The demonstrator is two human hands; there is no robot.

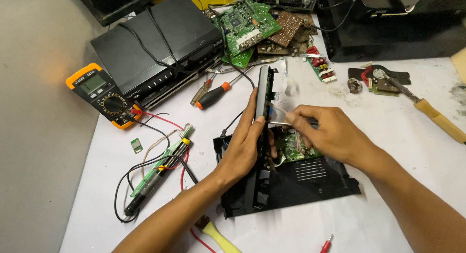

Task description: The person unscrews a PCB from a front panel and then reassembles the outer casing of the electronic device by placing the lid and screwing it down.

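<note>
My left hand (245, 141) grips the black front panel (263, 85) of an opened black set-top box (291, 182), holding it upright on edge. My right hand (327, 131) pinches a thin metal tool (276, 123), its tip against the panel's inner side. A green circuit board (293, 148) sits inside the box under my right hand. A white ribbon cable (281, 107) runs from the panel towards the board.
A yellow-and-black multimeter (104, 95) with red and black leads lies at left. Two black boxes (155, 44) stand stacked at the back. An orange-handled screwdriver (213, 95), loose circuit boards (252, 25), a soldering iron (437, 117) and a probe pen (155, 177) lie around.
</note>
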